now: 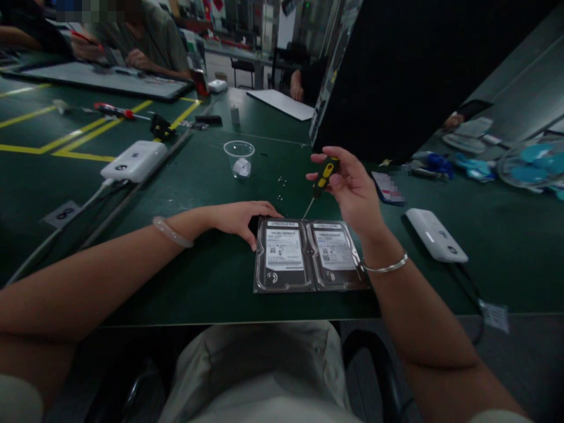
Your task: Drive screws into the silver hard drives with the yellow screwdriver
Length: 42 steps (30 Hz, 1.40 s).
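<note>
Two hard drives lie side by side on the green table: the left hard drive (284, 282) and the right hard drive (333, 284), both with white labels facing up. My left hand (242, 221) grips the far left corner of the left drive, thumb along its side and fingers at its far edge. In my right hand (355, 188) is a yellow and black screwdriver (325, 176), tilted, its tip down at the far edge of the left drive near where the two drives meet. Several small screws (281, 181) lie beyond the drives.
A clear plastic cup (238, 157) with something white inside stands beyond my left hand. White boxes with cables sit at left (134, 161) and right (436, 235). A large black panel (409, 76) rises behind my right hand. A person (145, 47) works across the table.
</note>
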Motion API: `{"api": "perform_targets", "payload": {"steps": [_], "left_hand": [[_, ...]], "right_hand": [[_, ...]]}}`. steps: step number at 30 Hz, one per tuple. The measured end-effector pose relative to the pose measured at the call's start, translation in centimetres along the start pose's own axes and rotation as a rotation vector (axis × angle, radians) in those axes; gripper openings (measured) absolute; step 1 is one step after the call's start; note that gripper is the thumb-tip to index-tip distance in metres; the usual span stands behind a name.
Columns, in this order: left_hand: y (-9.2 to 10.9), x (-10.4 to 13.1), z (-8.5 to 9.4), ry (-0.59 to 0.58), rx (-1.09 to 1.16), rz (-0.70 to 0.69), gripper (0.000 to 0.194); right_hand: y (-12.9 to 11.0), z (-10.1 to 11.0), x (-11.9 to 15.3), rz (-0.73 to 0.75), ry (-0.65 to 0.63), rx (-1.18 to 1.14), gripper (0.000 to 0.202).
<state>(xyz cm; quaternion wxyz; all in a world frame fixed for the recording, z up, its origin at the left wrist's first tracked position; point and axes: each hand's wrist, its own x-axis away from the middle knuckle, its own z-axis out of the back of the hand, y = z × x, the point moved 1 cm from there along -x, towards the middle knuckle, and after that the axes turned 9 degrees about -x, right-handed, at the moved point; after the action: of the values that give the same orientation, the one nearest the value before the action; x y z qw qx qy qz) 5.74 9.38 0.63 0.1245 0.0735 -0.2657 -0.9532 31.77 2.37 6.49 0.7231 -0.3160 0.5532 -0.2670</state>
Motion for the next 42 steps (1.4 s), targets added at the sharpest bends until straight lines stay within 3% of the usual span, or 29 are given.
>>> {"api": "perform_targets", "payload": {"steps": [6, 8, 10, 15, 17, 20, 26, 28, 36, 39, 42], "left_hand": [[-0.1, 0.0, 0.0, -0.017, 0.002, 0.005, 0.091], [-0.1, 0.0, 0.0, -0.019, 0.000, 0.003, 0.090], [-0.1, 0.0, 0.0, -0.016, -0.002, 0.001, 0.090], [-0.1, 0.0, 0.0, -0.004, -0.009, -0.010, 0.089], [-0.1, 0.0, 0.0, -0.001, -0.009, -0.004, 0.089], [0.0, 0.0, 0.0, 0.001, -0.005, -0.005, 0.090], [-0.1, 0.0, 0.0, -0.004, -0.010, 0.001, 0.091], [-0.2, 0.0, 0.0, -0.006, -0.011, 0.008, 0.091], [0.0, 0.0, 0.0, -0.006, 0.002, 0.015, 0.090], [0.1, 0.0, 0.0, -0.006, 0.003, 0.017, 0.090], [0.0, 0.0, 0.0, -0.008, 0.002, 0.016, 0.090]], "right_hand": [[0.9, 1.4, -0.3, 0.129, 0.317, 0.244, 0.034], [1.0, 1.7, -0.5, 0.166, 0.361, 0.251, 0.032], [0.8, 1.6, -0.6, 0.174, 0.326, 0.211, 0.030], [-0.2, 0.5, -0.3, 0.078, 0.066, 0.041, 0.034], [-0.4, 0.1, -0.2, 0.062, 0.019, -0.006, 0.033], [-0.2, -0.1, -0.1, 0.085, 0.061, 0.040, 0.034], [0.7, 1.0, -0.4, 0.151, 0.374, 0.280, 0.033], [0.9, 1.2, -0.5, 0.151, 0.352, 0.257, 0.033], [0.0, 0.3, -0.4, 0.069, -0.001, -0.048, 0.033], [-0.3, 0.1, -0.3, 0.061, -0.023, -0.049, 0.032], [0.2, 0.5, -0.4, 0.068, 0.035, -0.024, 0.031]]}}
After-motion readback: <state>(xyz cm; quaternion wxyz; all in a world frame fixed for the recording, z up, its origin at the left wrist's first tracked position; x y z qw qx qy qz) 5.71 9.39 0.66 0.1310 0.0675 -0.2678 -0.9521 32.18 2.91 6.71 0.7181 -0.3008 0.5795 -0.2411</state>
